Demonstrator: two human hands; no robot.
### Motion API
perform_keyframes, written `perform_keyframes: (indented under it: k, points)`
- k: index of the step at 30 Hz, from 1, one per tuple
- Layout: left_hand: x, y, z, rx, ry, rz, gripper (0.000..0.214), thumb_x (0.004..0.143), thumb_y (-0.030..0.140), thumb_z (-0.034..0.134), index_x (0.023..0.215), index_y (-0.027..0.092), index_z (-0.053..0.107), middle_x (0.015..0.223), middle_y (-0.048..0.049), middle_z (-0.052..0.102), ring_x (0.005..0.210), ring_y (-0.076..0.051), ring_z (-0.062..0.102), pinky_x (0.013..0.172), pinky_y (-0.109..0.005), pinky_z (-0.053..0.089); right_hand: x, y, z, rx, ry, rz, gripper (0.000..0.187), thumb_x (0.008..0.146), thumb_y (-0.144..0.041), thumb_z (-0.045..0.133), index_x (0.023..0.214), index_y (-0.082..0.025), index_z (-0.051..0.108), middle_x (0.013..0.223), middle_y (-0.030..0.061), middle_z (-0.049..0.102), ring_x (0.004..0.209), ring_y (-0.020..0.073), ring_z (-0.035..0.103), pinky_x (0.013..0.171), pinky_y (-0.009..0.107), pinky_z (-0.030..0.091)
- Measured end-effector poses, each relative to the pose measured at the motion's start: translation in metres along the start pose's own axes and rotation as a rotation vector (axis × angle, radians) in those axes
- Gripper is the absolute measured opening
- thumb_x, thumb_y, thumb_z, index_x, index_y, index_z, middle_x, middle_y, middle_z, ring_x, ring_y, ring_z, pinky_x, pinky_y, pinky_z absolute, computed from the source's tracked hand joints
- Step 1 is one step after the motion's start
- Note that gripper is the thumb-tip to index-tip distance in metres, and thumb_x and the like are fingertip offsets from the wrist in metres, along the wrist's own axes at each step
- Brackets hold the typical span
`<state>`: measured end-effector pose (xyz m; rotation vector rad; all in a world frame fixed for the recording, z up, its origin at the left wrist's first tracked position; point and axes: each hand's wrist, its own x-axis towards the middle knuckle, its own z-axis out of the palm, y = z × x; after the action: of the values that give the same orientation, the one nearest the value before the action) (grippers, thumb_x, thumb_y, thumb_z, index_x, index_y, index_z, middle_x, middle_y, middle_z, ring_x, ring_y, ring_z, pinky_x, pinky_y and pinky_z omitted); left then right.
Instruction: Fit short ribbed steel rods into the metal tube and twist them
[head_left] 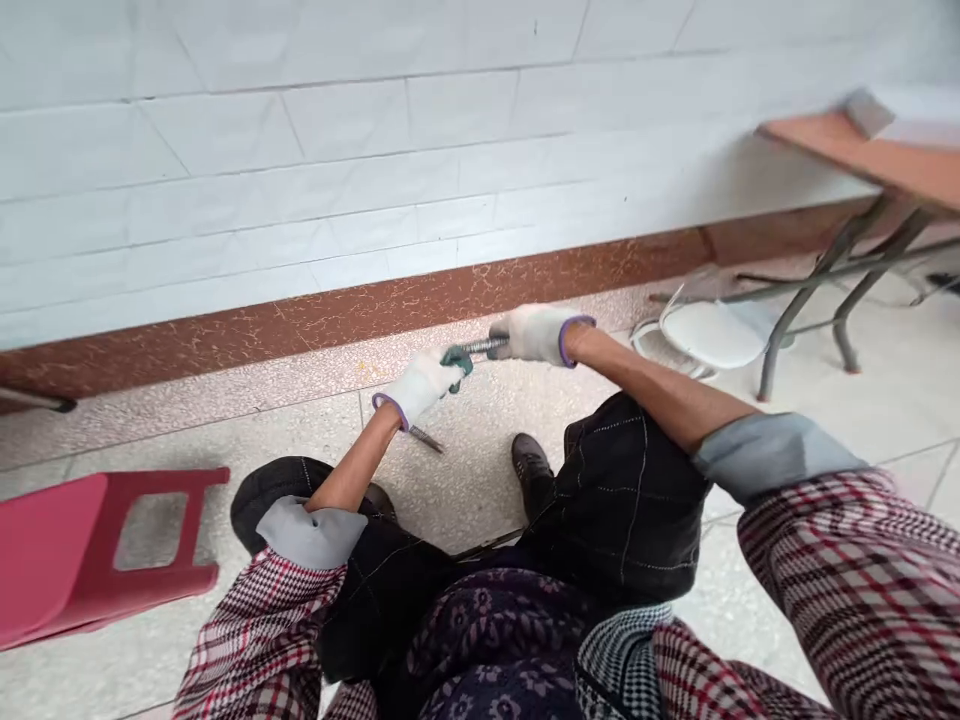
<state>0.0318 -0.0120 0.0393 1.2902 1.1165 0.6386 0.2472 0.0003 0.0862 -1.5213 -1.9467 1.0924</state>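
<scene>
The left hand point(429, 383) apparently hides part of the rod point(485, 346), and the left edge crops the stool point(45, 555).

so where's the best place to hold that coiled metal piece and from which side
Probably the two ends of the bare stretch of the coiled metal piece, the left hand coming from the left, the right hand from the right. It is slim, ridged and runs crosswise between them, so a wrapped grip should suit. Its full length is partly hidden.
</scene>
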Motion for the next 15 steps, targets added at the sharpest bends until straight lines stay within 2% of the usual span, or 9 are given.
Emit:
perform_keyframes:
  k: [2, 5, 6, 8, 12, 14, 15]
  points:
    - [0.01, 0.005, 0.001, 0.008, 0.026, 0.015, 0.005, 0.092, 0.02, 0.067, 0.094, 0.016, 0.067, 0.064, 0.0016, 0.056, 0.045, -0.007, 0.044, 0.041, -0.018, 0.031, 0.009, 0.0, -0.006, -0.112, 0.068, 0.023, 0.017, 0.075, -0.028, 0.086, 0.074, -0.021, 0.071, 0.069, 0.0011, 0.06, 0.072, 0.0189, 0.061, 0.06, 0.031, 0.047]
    - [0.021, 0.013, 0.004, -0.116, 0.097, 0.043, 0.004, 0.089, 0.017, 0.061, 0.086, 0.017, 0.063, 0.05, 0.0079, 0.04, 0.036, -0.005, 0.025, 0.037, -0.021, 0.015, 0.011, -0.004, -0.011, -0.28, 0.132, 0.006, 0.013, 0.078, -0.03, 0.079, 0.074, -0.021, 0.07, 0.059, -0.0009, 0.053, 0.056, 0.0137, 0.05, 0.048, 0.029, 0.036]
    - [0.021, 0.016, 0.005, -0.165, 0.112, 0.047, 0.003, 0.087, 0.017, 0.061, 0.085, 0.017, 0.063, 0.049, 0.0088, 0.038, 0.036, -0.005, 0.023, 0.037, -0.021, 0.014, 0.009, -0.006, -0.012, -0.235, 0.118, 0.013, 0.014, 0.081, -0.033, 0.076, 0.077, -0.021, 0.07, 0.06, -0.0011, 0.054, 0.052, 0.012, 0.047, 0.045, 0.028, 0.034]
    - [0.018, 0.025, 0.005, -0.215, 0.114, 0.063, 0.003, 0.083, 0.017, 0.064, 0.086, 0.016, 0.064, 0.049, 0.0097, 0.037, 0.037, -0.005, 0.024, 0.039, -0.021, 0.015, 0.003, -0.008, -0.012, 0.001, 0.034, 0.035, 0.02, 0.086, -0.039, 0.072, 0.082, -0.019, 0.069, 0.06, -0.0016, 0.055, 0.046, 0.0097, 0.044, 0.039, 0.026, 0.033]
    - [0.005, 0.049, -0.002, -0.211, 0.044, 0.142, 0.028, 0.078, 0.013, 0.068, 0.105, 0.016, 0.073, 0.052, 0.0083, 0.044, 0.041, -0.005, 0.029, 0.043, -0.021, 0.021, -0.007, -0.007, -0.009, 0.474, -0.278, -0.075, 0.037, 0.092, -0.053, 0.063, 0.096, -0.016, 0.069, 0.055, -0.0049, 0.05, 0.037, 0.008, 0.039, 0.032, 0.023, 0.033]
    - [0.005, 0.056, -0.008, -0.171, 0.08, 0.169, 0.023, 0.074, 0.011, 0.071, 0.097, 0.015, 0.075, 0.058, 0.0051, 0.053, 0.046, -0.005, 0.034, 0.045, -0.021, 0.025, -0.006, -0.007, -0.004, 0.575, -0.36, -0.114, 0.042, 0.094, -0.057, 0.059, 0.097, -0.016, 0.068, 0.055, -0.0055, 0.05, 0.035, 0.0077, 0.039, 0.031, 0.022, 0.034]
    - [0.007, 0.057, -0.011, -0.151, 0.115, 0.179, 0.018, 0.073, 0.01, 0.073, 0.091, 0.015, 0.074, 0.062, 0.0035, 0.057, 0.048, -0.005, 0.036, 0.046, -0.021, 0.026, -0.003, -0.008, -0.001, 0.578, -0.339, -0.112, 0.043, 0.095, -0.058, 0.057, 0.093, -0.017, 0.067, 0.056, -0.0048, 0.051, 0.037, 0.0077, 0.041, 0.032, 0.022, 0.036]
